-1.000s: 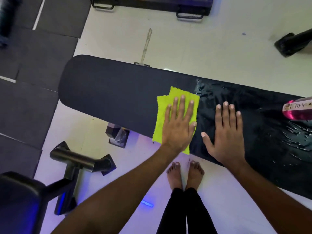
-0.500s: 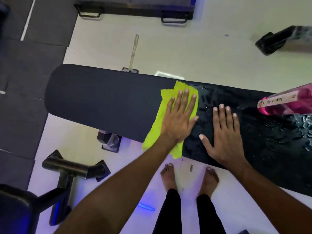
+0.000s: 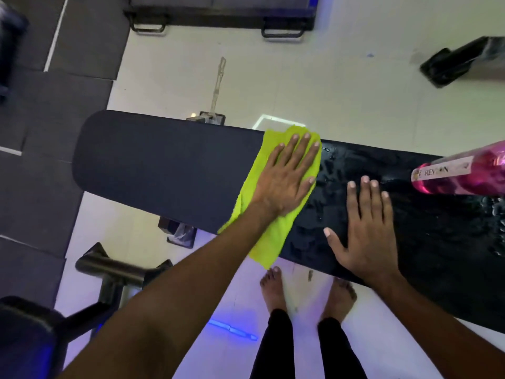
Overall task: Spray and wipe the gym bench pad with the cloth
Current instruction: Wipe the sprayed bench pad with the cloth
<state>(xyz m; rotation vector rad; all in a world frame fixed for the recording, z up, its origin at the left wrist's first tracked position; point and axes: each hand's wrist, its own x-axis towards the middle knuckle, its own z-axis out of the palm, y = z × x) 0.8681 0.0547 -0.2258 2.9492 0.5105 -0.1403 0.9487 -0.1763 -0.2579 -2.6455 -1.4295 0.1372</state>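
Note:
The long black bench pad (image 3: pixel 164 165) runs from left to right across the view. Its left half looks dry and matte, while its right half (image 3: pixel 442 242) is wet and glossy with droplets. A yellow-green cloth (image 3: pixel 270 239) lies across the pad at the border between the two, with its near end hanging over the front edge. My left hand (image 3: pixel 287 179) presses flat on the cloth, fingers spread and reaching the far edge. My right hand (image 3: pixel 366 228) rests flat on the wet pad, holding nothing. A pink spray bottle (image 3: pixel 459 173) lies on the pad at the right.
My bare feet (image 3: pixel 306 291) stand on the pale floor below the pad's front edge. A black machine frame (image 3: pixel 114 272) sits at the lower left, and dark rubber mats (image 3: pixel 41 132) cover the floor on the left. More black equipment (image 3: pixel 218 17) stands at the top, with another piece (image 3: pixel 461 61) at the upper right.
My left hand slid the cloth away from me, from the pad's middle toward its far edge. My right hand stayed flat on the pad. My feet moved apart.

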